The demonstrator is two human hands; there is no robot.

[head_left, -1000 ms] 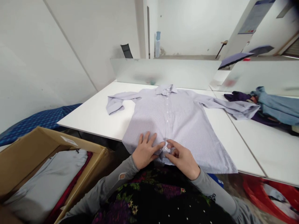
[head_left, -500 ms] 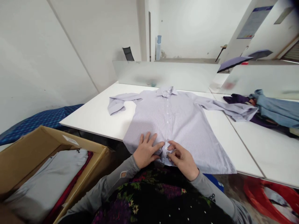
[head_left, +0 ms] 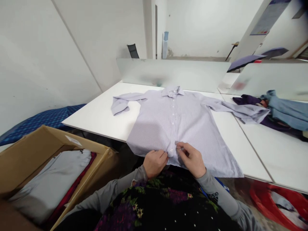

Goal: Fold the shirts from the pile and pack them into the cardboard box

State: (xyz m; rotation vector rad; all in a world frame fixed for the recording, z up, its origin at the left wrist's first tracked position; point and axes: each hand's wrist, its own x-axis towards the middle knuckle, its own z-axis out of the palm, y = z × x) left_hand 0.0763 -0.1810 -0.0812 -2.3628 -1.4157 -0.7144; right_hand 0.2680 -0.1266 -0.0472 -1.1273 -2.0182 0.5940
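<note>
A pale lilac striped button-up shirt lies front up on the white table, collar at the far side and sleeves spread to both sides. Its lower hem hangs over the near table edge. My left hand is closed on the shirt's front near the hem, left of the button strip. On the other side of a white button, my right hand pinches the shirt cloth between thumb and forefinger. The fingertips partly hide the cloth they grip.
A cardboard box with folded grey and dark red clothes stands at the lower left. Blue jeans and dark garments lie on the table at right. A red tub sits on the floor. A frosted divider runs along the back.
My left hand's spread fingers have curled closed onto the shirt near the hem. My right hand has drawn its fingers into a pinch slightly right of the button. The view has shifted slightly.
</note>
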